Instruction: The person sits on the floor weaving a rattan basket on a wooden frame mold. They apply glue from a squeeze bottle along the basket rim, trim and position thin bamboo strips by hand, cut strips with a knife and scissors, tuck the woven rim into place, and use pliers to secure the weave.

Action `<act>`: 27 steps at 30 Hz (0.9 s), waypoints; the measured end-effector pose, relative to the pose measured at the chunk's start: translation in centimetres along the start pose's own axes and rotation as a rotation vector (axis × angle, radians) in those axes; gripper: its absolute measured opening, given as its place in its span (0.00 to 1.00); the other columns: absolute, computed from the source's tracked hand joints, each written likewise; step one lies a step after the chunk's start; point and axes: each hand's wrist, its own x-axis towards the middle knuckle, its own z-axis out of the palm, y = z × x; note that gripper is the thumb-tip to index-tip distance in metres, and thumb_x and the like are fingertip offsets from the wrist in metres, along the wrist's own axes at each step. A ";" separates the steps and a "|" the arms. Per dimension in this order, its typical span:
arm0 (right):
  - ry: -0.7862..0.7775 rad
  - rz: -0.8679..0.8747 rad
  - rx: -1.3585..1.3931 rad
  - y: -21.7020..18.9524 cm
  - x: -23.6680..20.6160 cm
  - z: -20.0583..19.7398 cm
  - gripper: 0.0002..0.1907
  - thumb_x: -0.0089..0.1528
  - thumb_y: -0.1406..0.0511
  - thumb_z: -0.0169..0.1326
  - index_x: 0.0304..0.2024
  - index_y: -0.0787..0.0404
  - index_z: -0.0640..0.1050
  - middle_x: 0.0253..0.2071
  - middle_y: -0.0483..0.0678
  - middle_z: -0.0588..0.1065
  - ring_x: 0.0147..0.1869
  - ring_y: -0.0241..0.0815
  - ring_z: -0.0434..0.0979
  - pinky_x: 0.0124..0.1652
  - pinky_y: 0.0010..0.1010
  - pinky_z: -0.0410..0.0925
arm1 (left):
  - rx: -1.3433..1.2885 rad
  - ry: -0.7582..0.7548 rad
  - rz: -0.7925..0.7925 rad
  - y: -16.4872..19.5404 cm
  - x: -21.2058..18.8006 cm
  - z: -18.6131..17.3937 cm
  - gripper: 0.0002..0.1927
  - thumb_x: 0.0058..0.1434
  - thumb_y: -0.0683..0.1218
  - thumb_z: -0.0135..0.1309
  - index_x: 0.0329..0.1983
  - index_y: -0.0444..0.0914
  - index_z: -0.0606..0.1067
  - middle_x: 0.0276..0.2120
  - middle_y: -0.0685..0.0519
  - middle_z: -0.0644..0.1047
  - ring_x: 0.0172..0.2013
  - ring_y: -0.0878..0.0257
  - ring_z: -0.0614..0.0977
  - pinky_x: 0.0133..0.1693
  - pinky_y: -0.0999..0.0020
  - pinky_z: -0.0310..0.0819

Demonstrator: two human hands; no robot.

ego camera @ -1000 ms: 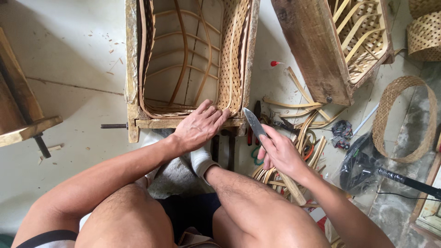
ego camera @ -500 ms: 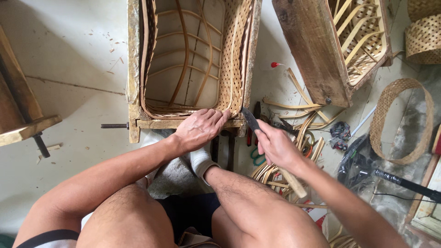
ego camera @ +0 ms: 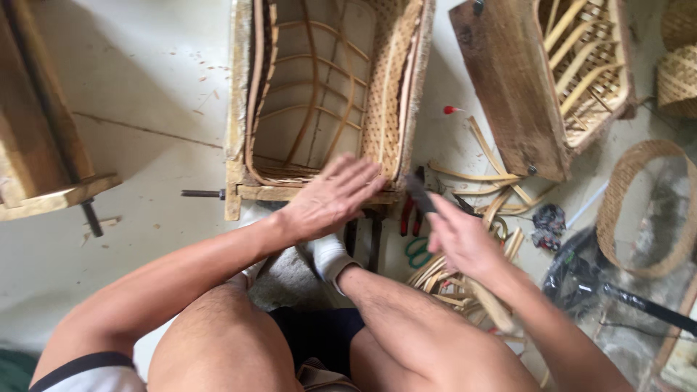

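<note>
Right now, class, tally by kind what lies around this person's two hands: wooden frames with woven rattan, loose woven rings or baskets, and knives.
Wooden frames with woven rattan: 2
Loose woven rings or baskets: 2
Knives: 1, in the right hand
Total: 5

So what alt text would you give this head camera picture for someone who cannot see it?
Seen from above, a seated person rests the left hand on the wooden frame of a half-woven rattan basket, while the right hand holds a knife beside it. Loose cane strips and tools lie on the pale floor.
</note>
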 end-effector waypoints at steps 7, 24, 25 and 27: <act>0.300 -0.665 -0.488 -2.0 -2.2 -2.6 0.26 0.67 0.65 0.48 0.69 0.58 0.65 0.35 0.51 0.80 0.25 0.40 0.80 0.25 0.30 0.74 | -0.204 -0.089 -0.364 -4.9 -8.2 -8.5 0.45 0.56 0.59 0.63 0.71 0.35 0.62 0.69 0.40 0.64 0.71 0.46 0.61 0.71 0.44 0.45; -0.193 -0.581 -0.503 -14.4 2.6 9.0 0.29 0.67 0.57 0.48 0.69 0.57 0.66 0.29 0.56 0.70 0.33 0.53 0.74 0.39 0.44 0.69 | -0.988 0.342 -0.985 -5.2 -12.6 -1.6 0.34 0.76 0.52 0.43 0.79 0.34 0.49 0.78 0.42 0.52 0.78 0.54 0.51 0.74 0.62 0.43; -0.218 -0.545 -0.532 -15.0 2.7 8.9 0.29 0.67 0.56 0.47 0.69 0.57 0.65 0.30 0.56 0.71 0.33 0.53 0.75 0.40 0.44 0.69 | -0.966 0.316 -0.986 -5.4 -12.5 -1.7 0.35 0.75 0.52 0.44 0.79 0.34 0.48 0.78 0.41 0.51 0.78 0.53 0.50 0.74 0.61 0.42; -0.244 -0.519 -0.559 -16.1 2.8 8.7 0.28 0.68 0.56 0.46 0.69 0.58 0.66 0.31 0.57 0.72 0.36 0.54 0.76 0.42 0.45 0.70 | -0.933 0.288 -0.969 -5.6 -12.3 -1.9 0.37 0.74 0.53 0.46 0.79 0.34 0.47 0.78 0.41 0.50 0.78 0.51 0.49 0.74 0.60 0.42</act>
